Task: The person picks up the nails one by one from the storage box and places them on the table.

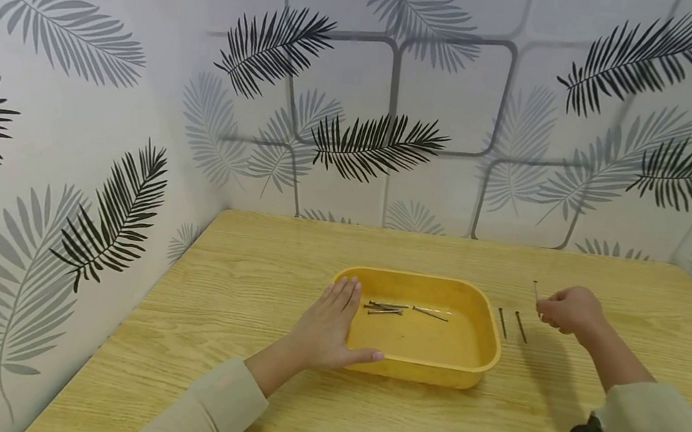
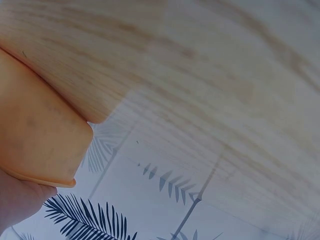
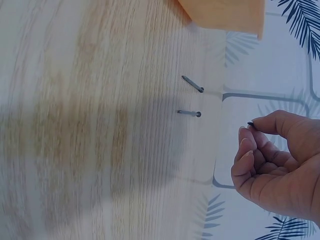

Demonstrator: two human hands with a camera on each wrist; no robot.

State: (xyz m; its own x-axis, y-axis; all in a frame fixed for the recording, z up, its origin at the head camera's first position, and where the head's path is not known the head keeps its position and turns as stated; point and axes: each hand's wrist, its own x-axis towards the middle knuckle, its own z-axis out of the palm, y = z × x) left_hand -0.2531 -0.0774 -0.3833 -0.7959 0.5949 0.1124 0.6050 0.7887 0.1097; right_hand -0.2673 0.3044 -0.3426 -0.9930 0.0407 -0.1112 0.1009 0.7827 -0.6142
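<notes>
Here's the right hand, above the bench, pinching a raised nail! Two loose nails lie just right of the yellow tray, more nails inside (one apart from the cluster); left hand, straight-fingered, thumb spread, touches the tray's left end.

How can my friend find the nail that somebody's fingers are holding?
Start with the yellow tray on the wooden table. Look right, past two nails lying on the wood, to the right hand. The pinched nail is yours: it's the only one held, while every other nail lies down.
</notes>
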